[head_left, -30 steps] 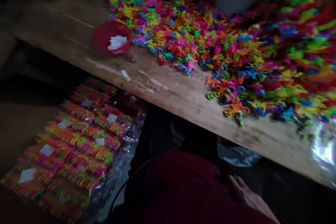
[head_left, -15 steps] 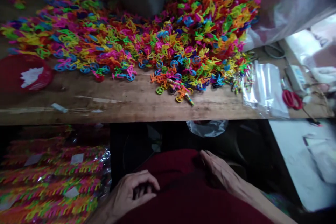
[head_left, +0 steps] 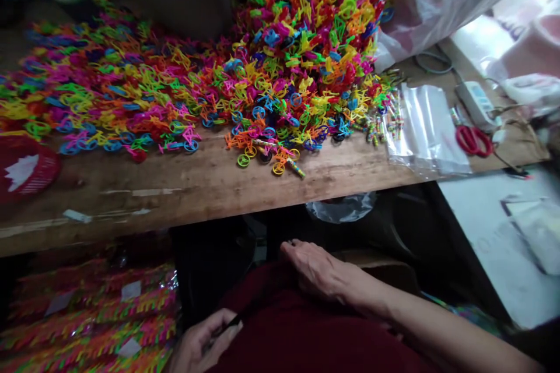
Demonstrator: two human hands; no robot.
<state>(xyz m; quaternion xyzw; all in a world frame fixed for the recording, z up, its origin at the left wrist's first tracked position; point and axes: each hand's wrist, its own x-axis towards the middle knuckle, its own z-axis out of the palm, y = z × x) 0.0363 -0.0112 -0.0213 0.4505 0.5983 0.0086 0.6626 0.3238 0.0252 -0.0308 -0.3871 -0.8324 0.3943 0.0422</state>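
Dark red cloth (head_left: 280, 332) covers my lap. My right hand (head_left: 317, 271) is closed at the upper part of this cloth, its fingers curled in and partly hidden. Lower down, my left hand (head_left: 207, 341) pinches something thin and dark between thumb and forefinger; I cannot make out whether it is a fold of the cloth or a separate strip. Both hands are below the front edge of the wooden table (head_left: 210, 186). On the table lies a broad heap of small coloured plastic bicycles (head_left: 262, 81), with a striped stick (head_left: 295, 167) at its front.
A grey tub (head_left: 188, 9) stands behind the heap. At left is a red basket (head_left: 46, 172) with white paper. Clear plastic bags (head_left: 426, 128), red-handled scissors (head_left: 473, 141) and a power strip (head_left: 476, 105) lie at right. Bagged coloured pieces (head_left: 96, 303) sit below left.
The view has turned and shifted. My right hand has moved left over the cloth and curled. My left hand has gone from loosely curled to pinching something dark.
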